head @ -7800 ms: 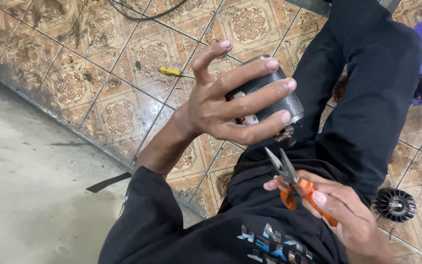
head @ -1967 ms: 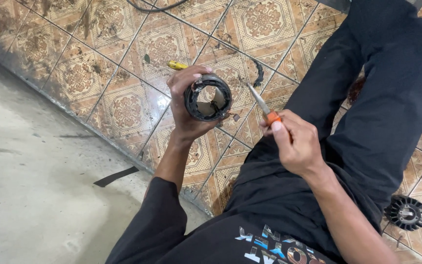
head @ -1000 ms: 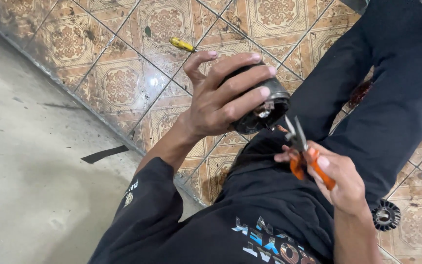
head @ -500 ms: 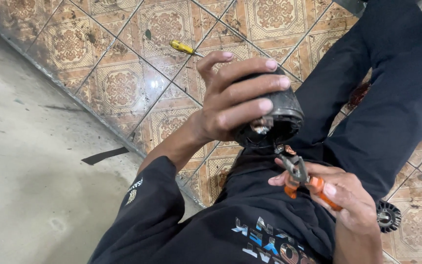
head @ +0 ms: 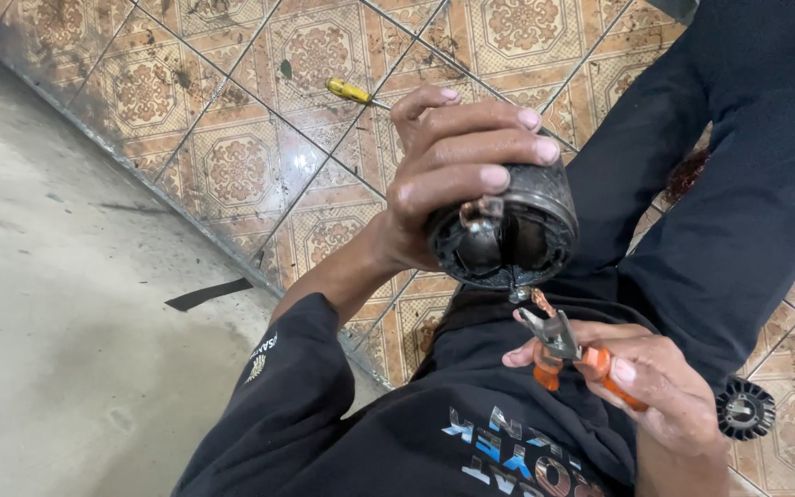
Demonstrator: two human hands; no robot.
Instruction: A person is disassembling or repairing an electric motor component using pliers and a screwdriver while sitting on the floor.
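Note:
My left hand [head: 448,152] grips a dark round motor housing [head: 517,230] from above, its open end turned toward me, with metal parts visible inside. Just below it my right hand [head: 655,382] holds orange-handled pliers [head: 568,345], jaws pointing up at the housing's lower rim. A small copper-coloured piece sits at the jaw tips, close to a little metal bit hanging from the rim. I sit on a patterned tile floor [head: 232,166] in black trousers and a dark long-sleeved top.
A yellow-handled screwdriver [head: 350,90] lies on the tiles beyond my left hand. A black finned round part [head: 745,410] rests on the floor by my right leg. A bare concrete strip [head: 57,350] runs along the left, with a black scrap [head: 209,294] at its edge.
Over the last second my left hand tipped the housing's open end further toward me. The pliers rose from beside my lap until their jaws met the housing's lower rim.

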